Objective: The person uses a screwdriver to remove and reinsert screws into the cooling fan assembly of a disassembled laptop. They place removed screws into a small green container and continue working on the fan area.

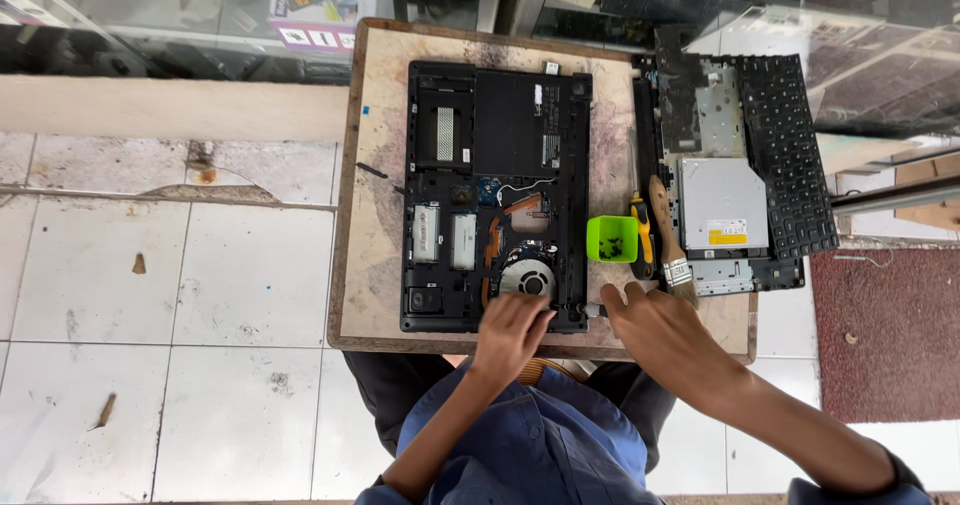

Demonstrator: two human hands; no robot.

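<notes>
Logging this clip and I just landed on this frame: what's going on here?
A person sits at a small wooden table with an opened laptop base lying on it, its cover off and the fan exposed. The left hand rests on the base's near edge beside the fan. The right hand is at the near right corner, apparently gripping a tool. To the right lie a green tray of screws, a paintbrush, an optical drive and a removed keyboard.

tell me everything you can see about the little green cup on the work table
The green cup is a small, square, bright green container that looks like plastic. It stands upright and open on the worn wooden table, between the opened laptop base and a yellow-handled tool. Small dark bits, probably screws, lie inside. Neither hand touches it; the right hand is nearest.
</notes>
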